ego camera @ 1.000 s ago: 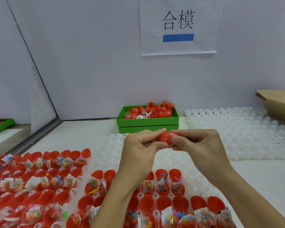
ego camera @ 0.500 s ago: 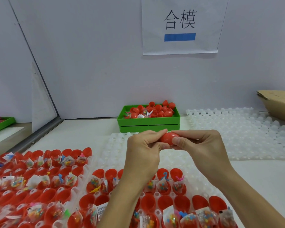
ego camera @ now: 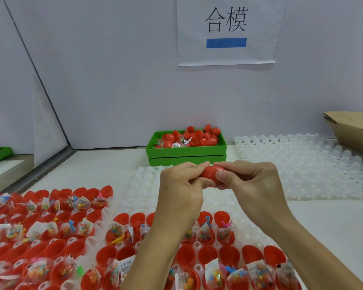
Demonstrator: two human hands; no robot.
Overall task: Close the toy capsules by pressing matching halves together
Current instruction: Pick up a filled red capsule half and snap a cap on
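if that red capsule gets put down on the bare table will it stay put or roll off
It would probably roll: the red capsule looks smooth and egg-shaped, with no flat side showing. Its glossy shell may also be a bit slippery, which fits both the left hand and the right hand pinching it. A pocket of the white tray would likely hold it still.

Bare forearms, no sleeves; left hand point(ego camera: 181, 185), right hand point(ego camera: 253, 181) (short nails).
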